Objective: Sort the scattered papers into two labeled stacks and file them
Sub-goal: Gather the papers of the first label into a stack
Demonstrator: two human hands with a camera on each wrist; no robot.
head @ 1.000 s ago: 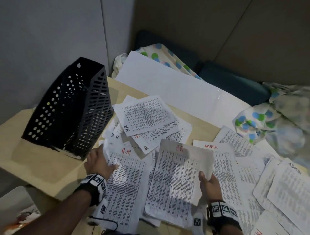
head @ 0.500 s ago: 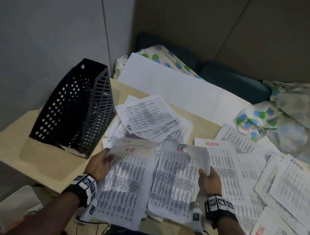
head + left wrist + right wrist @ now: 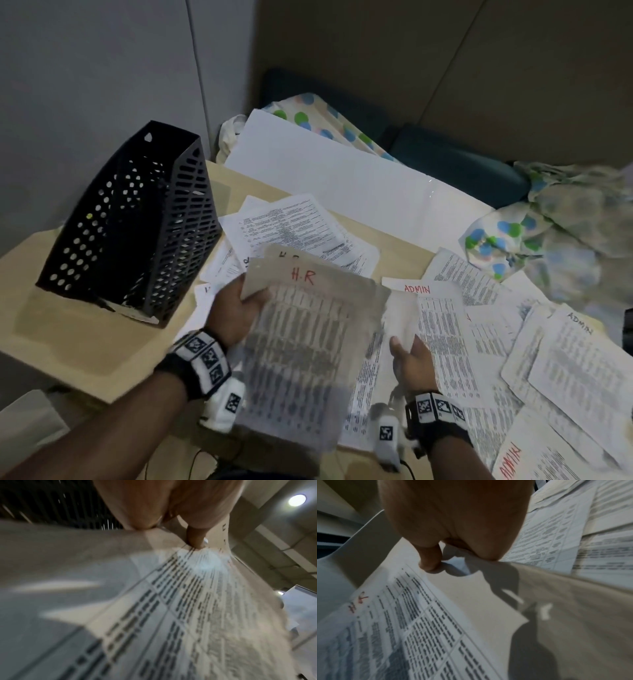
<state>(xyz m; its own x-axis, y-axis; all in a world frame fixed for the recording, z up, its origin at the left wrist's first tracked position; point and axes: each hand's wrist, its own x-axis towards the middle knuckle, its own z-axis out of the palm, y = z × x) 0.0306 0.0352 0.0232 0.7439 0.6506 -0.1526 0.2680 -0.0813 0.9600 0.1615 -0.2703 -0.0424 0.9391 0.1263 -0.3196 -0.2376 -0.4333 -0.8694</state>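
Between left hand [image 3: 230, 317] fingers, H.R sheets [image 3: 301, 346] (blurred), off table.

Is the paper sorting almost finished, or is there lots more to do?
Lots more. Done: nothing looks filed in the black file holder. In hand: the left hand holds a few H.R sheets off the table, and the right hand grips another sheet's edge. Left: ADMIN papers and other H.R pages lie scattered.
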